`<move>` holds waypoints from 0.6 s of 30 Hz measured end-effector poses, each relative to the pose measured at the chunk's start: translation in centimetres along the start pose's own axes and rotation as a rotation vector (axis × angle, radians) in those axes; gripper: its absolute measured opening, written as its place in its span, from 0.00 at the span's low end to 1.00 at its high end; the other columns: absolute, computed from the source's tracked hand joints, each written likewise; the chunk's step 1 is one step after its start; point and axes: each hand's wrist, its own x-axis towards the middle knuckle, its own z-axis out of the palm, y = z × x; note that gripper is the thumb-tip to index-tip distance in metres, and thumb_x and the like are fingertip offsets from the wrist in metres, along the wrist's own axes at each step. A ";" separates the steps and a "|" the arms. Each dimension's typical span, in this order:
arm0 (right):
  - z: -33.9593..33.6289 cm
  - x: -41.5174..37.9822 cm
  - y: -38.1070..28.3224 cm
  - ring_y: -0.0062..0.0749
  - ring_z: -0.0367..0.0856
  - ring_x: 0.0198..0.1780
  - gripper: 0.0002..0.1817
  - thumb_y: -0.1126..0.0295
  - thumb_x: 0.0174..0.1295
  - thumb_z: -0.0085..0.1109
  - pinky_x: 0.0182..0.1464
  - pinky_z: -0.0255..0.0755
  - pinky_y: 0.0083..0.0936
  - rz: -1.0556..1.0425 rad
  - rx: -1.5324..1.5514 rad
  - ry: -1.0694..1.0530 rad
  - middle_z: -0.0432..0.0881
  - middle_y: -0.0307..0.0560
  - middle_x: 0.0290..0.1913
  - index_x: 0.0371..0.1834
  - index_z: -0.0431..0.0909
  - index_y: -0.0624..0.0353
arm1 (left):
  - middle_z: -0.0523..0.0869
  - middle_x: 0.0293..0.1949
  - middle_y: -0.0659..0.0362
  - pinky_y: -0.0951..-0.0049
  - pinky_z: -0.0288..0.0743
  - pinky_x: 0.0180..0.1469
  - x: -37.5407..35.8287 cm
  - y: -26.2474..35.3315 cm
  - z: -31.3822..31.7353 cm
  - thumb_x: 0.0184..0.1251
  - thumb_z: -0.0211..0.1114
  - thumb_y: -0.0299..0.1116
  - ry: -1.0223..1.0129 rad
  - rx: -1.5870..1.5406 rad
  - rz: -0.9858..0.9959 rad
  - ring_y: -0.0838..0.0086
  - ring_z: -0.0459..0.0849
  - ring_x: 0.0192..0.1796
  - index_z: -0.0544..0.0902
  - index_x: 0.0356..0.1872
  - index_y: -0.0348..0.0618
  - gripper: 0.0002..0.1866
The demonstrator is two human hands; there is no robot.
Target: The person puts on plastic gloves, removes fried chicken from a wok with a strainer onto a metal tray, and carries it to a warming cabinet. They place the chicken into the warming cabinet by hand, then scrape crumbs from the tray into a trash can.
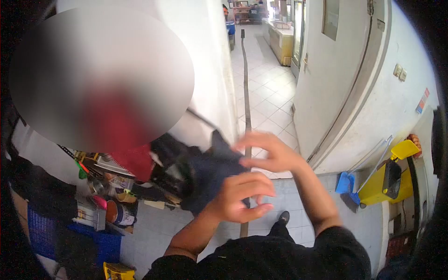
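Note:
Both my hands are raised in front of my chest, slightly blurred. My left hand (243,197) is lower, its fingers curved and the thumb apart, with nothing visible between them. Above it and to the right, my right hand (270,151) has its fingers stretched forward, thumb side apart, and holds nothing I can see. A dark navy cloth (210,172) hangs just left of and behind my hands; it looks apart from them, though overlap hides part of it.
A dark strip (246,93) runs along the tiled floor through the doorway. The white door (333,70) stands open at right. Near the wall are a blue dustpan (345,182) and a yellow bin (403,186). Left are cluttered shelves, a tin can (119,213) and a blue crate (46,231).

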 end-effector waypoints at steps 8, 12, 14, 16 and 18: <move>14.2 -50.1 29.2 0.48 0.77 0.63 0.29 0.51 0.55 0.69 0.65 0.70 0.40 0.833 0.253 -0.815 0.81 0.50 0.61 0.56 0.81 0.57 | 0.74 0.63 0.44 0.31 0.51 0.63 23.9 -22.5 17.0 0.58 0.72 0.50 -1.078 0.548 -0.461 0.43 0.58 0.69 0.71 0.68 0.51 0.37; 9.0 -54.2 34.9 0.53 0.79 0.60 0.36 0.50 0.47 0.77 0.62 0.73 0.42 1.193 -0.203 -0.808 0.81 0.51 0.60 0.61 0.78 0.48 | 0.87 0.46 0.48 0.52 0.77 0.51 43.6 -35.0 30.1 0.60 0.71 0.50 -0.916 0.463 0.320 0.59 0.85 0.51 0.83 0.45 0.41 0.23; 7.0 -54.8 43.0 0.55 0.80 0.57 0.32 0.49 0.52 0.73 0.60 0.74 0.42 1.119 -0.193 -1.134 0.82 0.54 0.58 0.58 0.79 0.53 | 0.87 0.47 0.48 0.52 0.77 0.52 50.6 -35.7 33.8 0.60 0.71 0.50 -0.969 0.450 0.354 0.59 0.84 0.52 0.83 0.47 0.42 0.23; 3.5 -50.5 49.4 0.54 0.80 0.56 0.30 0.50 0.55 0.70 0.59 0.74 0.42 1.209 -0.105 -0.894 0.82 0.54 0.57 0.57 0.79 0.54 | 0.86 0.48 0.47 0.52 0.77 0.52 54.7 -38.2 36.0 0.60 0.71 0.50 -1.001 0.389 0.367 0.59 0.84 0.53 0.82 0.49 0.42 0.24; -0.4 -44.6 54.9 0.53 0.81 0.55 0.27 0.51 0.58 0.67 0.58 0.74 0.42 1.251 -0.002 -0.610 0.83 0.54 0.56 0.56 0.80 0.55 | 0.86 0.49 0.47 0.52 0.76 0.53 57.6 -40.9 37.3 0.60 0.71 0.50 -1.045 0.338 0.403 0.58 0.84 0.54 0.82 0.50 0.42 0.25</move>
